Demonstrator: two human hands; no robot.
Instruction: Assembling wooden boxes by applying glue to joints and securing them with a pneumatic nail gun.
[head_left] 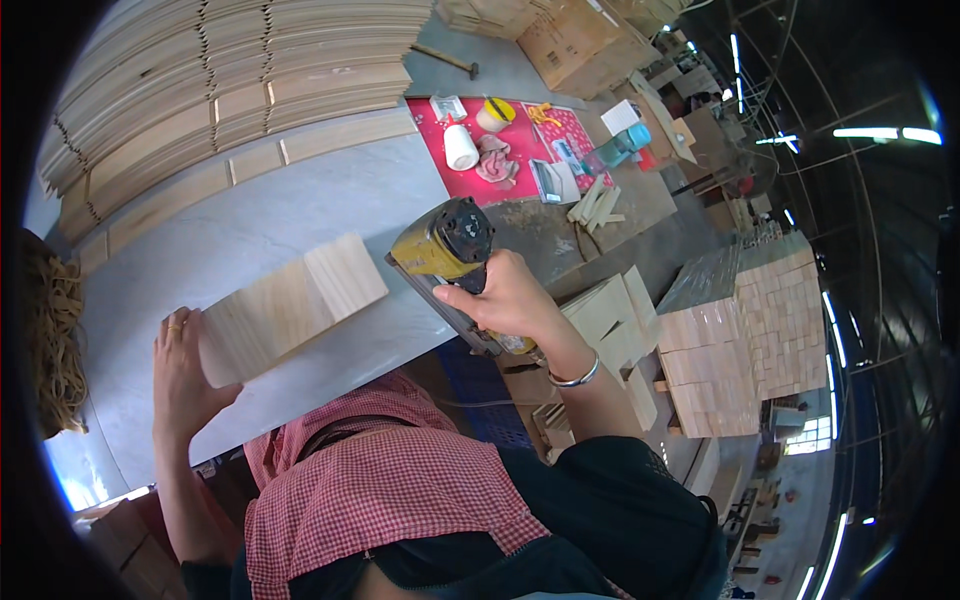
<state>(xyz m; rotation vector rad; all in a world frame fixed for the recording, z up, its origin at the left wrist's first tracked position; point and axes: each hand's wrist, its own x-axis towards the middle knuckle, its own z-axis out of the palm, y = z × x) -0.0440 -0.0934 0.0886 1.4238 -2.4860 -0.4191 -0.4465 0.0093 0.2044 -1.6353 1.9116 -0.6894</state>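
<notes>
My right hand [505, 295] is wrapped around the handle of a yellow and black nail gun [440, 245], held above the table's right part. Just left of the nail gun's nose lies a long pale wooden block or box [292, 308], set slantwise on the table; whether it is hollow I cannot tell. My left hand [183, 375] grips its left end, fingers along the far corner and thumb at the near one. A ring is on a left finger and a bangle on my right wrist.
Tall stacks of thin wooden boards [250, 80] line the far side of the grey tabletop [200, 240]. On a red mat [465, 185] stand a white bottle [460, 147], a yellow-lidded tub [495, 114] and a pink cloth [497, 160]. A hammer [450, 62] lies behind. Wrapped wood stacks [710, 350] stand right.
</notes>
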